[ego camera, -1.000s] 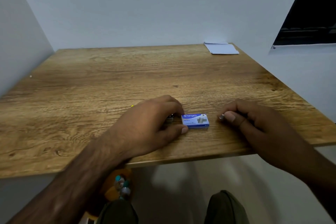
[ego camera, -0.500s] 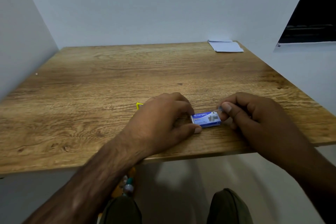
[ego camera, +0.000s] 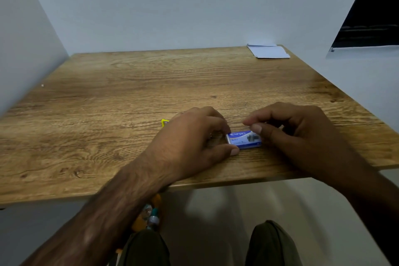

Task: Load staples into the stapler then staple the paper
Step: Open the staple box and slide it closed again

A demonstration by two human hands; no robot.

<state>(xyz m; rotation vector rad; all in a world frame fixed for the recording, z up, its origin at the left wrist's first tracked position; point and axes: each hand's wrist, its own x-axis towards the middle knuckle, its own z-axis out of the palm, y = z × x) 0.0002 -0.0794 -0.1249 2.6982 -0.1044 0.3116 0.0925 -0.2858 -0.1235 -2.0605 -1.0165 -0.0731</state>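
Note:
A small blue and white staple box (ego camera: 243, 139) lies on the wooden table (ego camera: 129, 93) near its front edge. My right hand (ego camera: 298, 134) pinches the box's right end between thumb and fingers. My left hand (ego camera: 194, 142) rests curled at the box's left end, thumb and fingertips touching it. Under that hand a yellow stapler (ego camera: 164, 122) shows only a corner, with a bit of metal by the fingers. A sheet of white paper (ego camera: 268, 52) lies flat at the far right corner of the table.
Grey walls close the table at the left, back and right. A dark window (ego camera: 369, 17) is at the upper right. Below the table edge are my knees (ego camera: 272, 244) and some colourful items (ego camera: 149, 218) by the left arm.
My right hand moved left from beside the staple box and took hold of its right end. My left hand stayed over the stapler, touching the box's left end.

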